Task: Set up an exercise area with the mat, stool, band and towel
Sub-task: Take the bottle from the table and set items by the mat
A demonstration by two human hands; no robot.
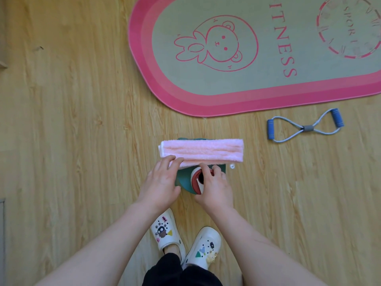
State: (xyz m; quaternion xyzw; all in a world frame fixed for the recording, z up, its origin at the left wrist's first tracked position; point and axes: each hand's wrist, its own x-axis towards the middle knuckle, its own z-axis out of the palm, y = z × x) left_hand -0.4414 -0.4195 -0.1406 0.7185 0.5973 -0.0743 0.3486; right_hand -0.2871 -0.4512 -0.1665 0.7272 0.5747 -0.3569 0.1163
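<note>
While the folded towel [203, 150] lies across the stool [183, 179] near the mat [226, 104] and band [307, 128], the left hand [159, 182] lays straight fingers [175, 161] on its near edge and the right hand [214, 187] grips the stool's red ring [194, 182].

the stool [184, 176] is coloured dark teal, with a red and white ring around a dark hole. on it, a pale pink towel [202, 150] edged in white is seen. beyond the stool, the mat [206, 106] is bordered in two pinks around a muted grey-green field, printed in pink with a cartoon animal outline, lettering and a round stamp. right of the stool, the band [305, 127] is coloured grey-blue, with blue handles and a grey clasp. the floor [72, 120] is patterned in honey wood grain. white clogs [165, 234] are dotted with multicoloured charms.
</note>
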